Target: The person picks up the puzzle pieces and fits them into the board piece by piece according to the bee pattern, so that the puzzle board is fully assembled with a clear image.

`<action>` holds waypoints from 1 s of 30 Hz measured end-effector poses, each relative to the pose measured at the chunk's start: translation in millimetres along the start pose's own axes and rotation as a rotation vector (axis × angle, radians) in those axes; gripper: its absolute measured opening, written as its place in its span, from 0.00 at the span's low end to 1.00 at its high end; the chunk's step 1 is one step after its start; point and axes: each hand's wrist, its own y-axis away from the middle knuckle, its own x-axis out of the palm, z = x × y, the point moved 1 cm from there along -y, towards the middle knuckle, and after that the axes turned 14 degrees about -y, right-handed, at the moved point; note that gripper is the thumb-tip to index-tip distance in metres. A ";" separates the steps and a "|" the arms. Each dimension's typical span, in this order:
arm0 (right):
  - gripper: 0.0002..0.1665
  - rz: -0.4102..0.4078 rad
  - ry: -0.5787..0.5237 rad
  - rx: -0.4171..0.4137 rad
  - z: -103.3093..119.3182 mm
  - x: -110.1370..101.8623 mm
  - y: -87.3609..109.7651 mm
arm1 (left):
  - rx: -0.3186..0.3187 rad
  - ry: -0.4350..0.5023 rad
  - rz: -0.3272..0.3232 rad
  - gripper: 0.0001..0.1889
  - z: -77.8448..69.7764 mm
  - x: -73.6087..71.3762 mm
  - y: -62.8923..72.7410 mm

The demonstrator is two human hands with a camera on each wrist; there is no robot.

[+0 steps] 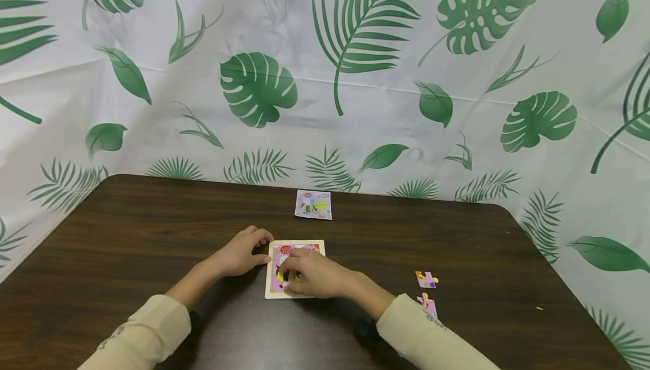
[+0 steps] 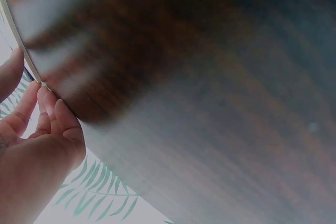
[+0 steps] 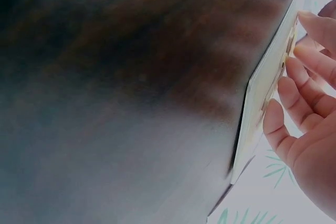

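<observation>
A square jigsaw puzzle board (image 1: 269, 290) with a pale frame and a pink bee picture lies on the table. My left hand (image 1: 241, 252) holds it at the upper left, thumb on the left edge and fingertips at the corner. In the left wrist view, the thumb (image 2: 14, 69) and fingertips meet the board's thin edge. Over the picture is my right hand (image 1: 321, 274), fingers bent and spread, fingertips resting on the puzzle's face. The right wrist view shows those fingertips (image 3: 274, 116) against the board (image 3: 251, 114). My right hand hides much of the picture's middle and right.
Two loose puzzle pieces lie to the right, one (image 1: 426, 280) beyond the other (image 1: 427, 304), close to the right sleeve. A square bee picture card (image 1: 313, 205) lies behind the board. A tiny yellowish scrap (image 1: 539, 308) is farther right. A leaf-patterned cloth (image 1: 315, 76) hangs behind the dark wooden table (image 1: 167, 217).
</observation>
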 end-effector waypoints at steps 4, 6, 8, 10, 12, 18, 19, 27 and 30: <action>0.16 -0.003 -0.008 -0.009 -0.4 0.0 0.7 | -0.004 -0.001 -0.004 0.15 1.0 0.8 -0.9; 0.16 -0.007 -0.010 -0.011 -0.9 -0.7 2.0 | -0.005 -0.001 -0.003 0.15 1.2 0.8 -1.1; 0.15 -0.013 -0.004 -0.013 -1.9 -1.8 4.2 | -0.007 0.002 0.000 0.15 0.9 0.8 -0.9; 0.15 -0.020 0.004 -0.012 -2.9 -3.8 7.0 | -0.006 0.004 0.001 0.15 0.6 0.8 -0.3; 0.15 -0.031 0.006 -0.010 -4.3 -6.3 10.3 | 0.000 0.004 0.000 0.15 0.4 0.9 0.1; 0.15 -0.052 -0.030 0.011 -10.3 -14.0 19.0 | -0.010 0.000 -0.007 0.15 1.0 1.4 0.2; 0.16 -0.053 -0.037 0.022 -11.3 -15.3 20.5 | -0.013 -0.001 -0.008 0.15 1.0 1.3 0.1; 0.17 -0.071 -0.043 0.067 -22.8 -28.8 38.8 | -0.014 -0.001 -0.004 0.15 1.5 1.9 0.1; 0.16 -0.094 -0.037 0.069 -29.6 -34.5 48.1 | -0.012 -0.004 -0.005 0.15 1.4 1.8 0.1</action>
